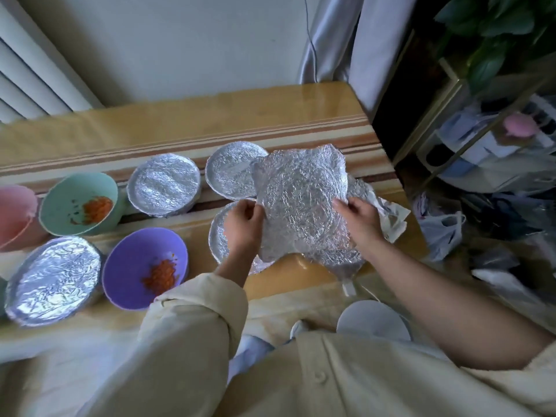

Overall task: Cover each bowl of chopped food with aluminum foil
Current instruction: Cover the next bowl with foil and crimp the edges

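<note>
A crinkled sheet of aluminum foil (301,200) is held up over the right part of the table. My left hand (242,222) pinches its left edge and my right hand (358,218) grips its right edge. Under it lie more loose foil (340,254) and a foil-covered bowl (219,242), partly hidden. Two more foil-covered bowls (164,183) (231,171) stand behind, and another (54,279) sits at the front left. A purple bowl (144,266) and a green bowl (79,203) stand uncovered, each holding chopped orange food.
A pink bowl (16,216) is cut off by the left edge. The striped table (180,127) runs along a wall. Crumpled white paper (394,218) lies by the right edge. Right of the table are a cluttered shelf (487,145), plastic bags (439,233) and a plant (493,28).
</note>
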A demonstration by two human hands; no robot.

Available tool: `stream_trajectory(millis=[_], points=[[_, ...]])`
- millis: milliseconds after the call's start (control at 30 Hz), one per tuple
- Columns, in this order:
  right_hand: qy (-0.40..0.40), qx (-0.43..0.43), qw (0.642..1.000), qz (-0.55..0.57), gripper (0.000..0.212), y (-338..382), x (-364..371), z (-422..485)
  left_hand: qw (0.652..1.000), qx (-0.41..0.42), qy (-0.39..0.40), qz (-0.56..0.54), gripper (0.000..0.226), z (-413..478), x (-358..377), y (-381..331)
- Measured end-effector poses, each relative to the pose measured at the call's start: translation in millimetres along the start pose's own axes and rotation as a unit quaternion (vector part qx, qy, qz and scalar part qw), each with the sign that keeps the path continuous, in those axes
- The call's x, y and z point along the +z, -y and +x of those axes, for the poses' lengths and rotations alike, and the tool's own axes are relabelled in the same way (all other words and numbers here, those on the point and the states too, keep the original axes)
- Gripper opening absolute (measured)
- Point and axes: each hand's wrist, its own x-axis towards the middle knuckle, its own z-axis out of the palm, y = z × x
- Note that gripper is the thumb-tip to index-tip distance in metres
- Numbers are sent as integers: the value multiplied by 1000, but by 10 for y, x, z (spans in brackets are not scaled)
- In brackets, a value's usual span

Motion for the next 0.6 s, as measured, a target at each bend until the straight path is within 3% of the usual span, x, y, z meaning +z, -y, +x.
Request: stream_trajectory(millis=[100, 200, 400, 533, 600], points=[[59, -78, 994, -46, 38, 133, 289, -92, 997, -33, -54, -36, 21, -39, -311, 149], [121, -122, 983, -67, 28, 239, 614, -211, 991, -44, -121, -48, 33, -66, -577, 346], [219, -139, 962, -86, 30, 396, 1281, -541, 976, -55, -211, -13, 41, -263, -1273, 660], [259, -124, 946, -149, 28, 504, 1847, -828, 966, -87, -242, -27, 27, -282, -1778, 958], [257, -117, 944, -171, 42, 510, 2112, -975, 966, -96, -242, 1, 29, -266, -2030, 1110]])
